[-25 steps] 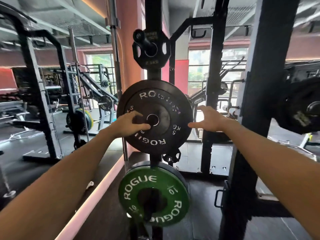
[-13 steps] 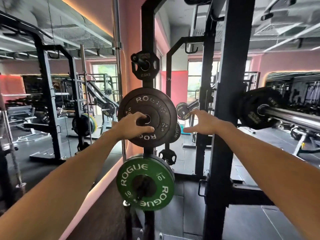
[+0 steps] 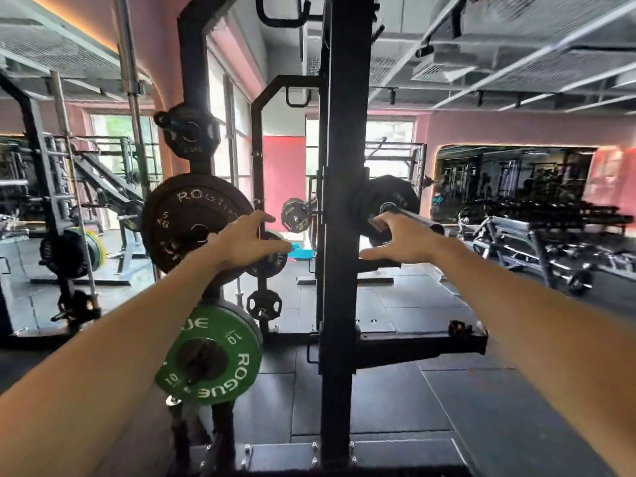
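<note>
A black 5 kg plate [image 3: 186, 218] hangs on a storage peg of the rack's left post. My left hand [image 3: 246, 244] is stretched out in front of the plate's right edge, fingers spread and holding nothing. My right hand [image 3: 401, 241] is held out open to the right of the front upright [image 3: 340, 235], fingers spread, just in front of the barbell's sleeve [image 3: 413, 216] and the black plate [image 3: 382, 201] loaded on it. Whether either hand touches anything cannot be told.
A green 10 kg plate [image 3: 237, 366] hangs below the black one, and a small 2.5 kg plate [image 3: 187, 136] above it. More small plates [image 3: 263, 304] hang further back. A dumbbell rack [image 3: 550, 222] and a bench [image 3: 523, 242] stand at right, other racks at left.
The view has swung right. My left hand has come off the 5 kg plate's centre and moved to its right edge. My right hand has passed the front upright toward the barbell's end.
</note>
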Action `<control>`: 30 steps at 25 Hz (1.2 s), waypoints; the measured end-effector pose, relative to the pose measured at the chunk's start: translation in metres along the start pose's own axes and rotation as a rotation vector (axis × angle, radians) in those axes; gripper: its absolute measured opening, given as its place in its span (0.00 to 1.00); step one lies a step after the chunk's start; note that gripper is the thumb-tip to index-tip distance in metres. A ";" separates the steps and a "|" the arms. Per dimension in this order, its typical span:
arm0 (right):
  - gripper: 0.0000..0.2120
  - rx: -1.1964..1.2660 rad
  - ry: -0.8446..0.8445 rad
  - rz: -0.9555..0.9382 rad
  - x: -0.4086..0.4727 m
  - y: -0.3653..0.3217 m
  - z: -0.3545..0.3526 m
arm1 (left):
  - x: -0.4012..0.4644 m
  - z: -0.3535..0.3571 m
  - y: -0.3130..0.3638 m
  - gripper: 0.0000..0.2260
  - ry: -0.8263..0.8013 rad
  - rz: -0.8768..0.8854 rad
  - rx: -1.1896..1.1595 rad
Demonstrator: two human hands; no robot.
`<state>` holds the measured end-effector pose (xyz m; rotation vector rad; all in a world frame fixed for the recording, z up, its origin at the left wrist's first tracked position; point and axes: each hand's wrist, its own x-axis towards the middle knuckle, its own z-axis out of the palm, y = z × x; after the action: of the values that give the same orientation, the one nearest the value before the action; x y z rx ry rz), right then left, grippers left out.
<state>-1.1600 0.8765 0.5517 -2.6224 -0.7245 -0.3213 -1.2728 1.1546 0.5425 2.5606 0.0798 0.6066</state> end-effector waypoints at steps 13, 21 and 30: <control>0.35 0.052 0.064 0.092 0.029 0.230 -0.073 | 0.116 0.148 0.137 0.31 0.025 -0.003 0.034; 0.28 0.062 0.034 0.111 0.127 0.286 -0.037 | 0.225 0.192 0.124 0.23 0.133 -0.062 0.118; 0.31 0.094 0.088 0.158 0.288 0.313 0.035 | 0.385 0.246 0.073 0.20 0.178 -0.030 0.099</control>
<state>-0.7479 0.7728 0.5136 -2.5401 -0.4882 -0.3455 -0.8237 1.0420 0.5439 2.5890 0.2133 0.8378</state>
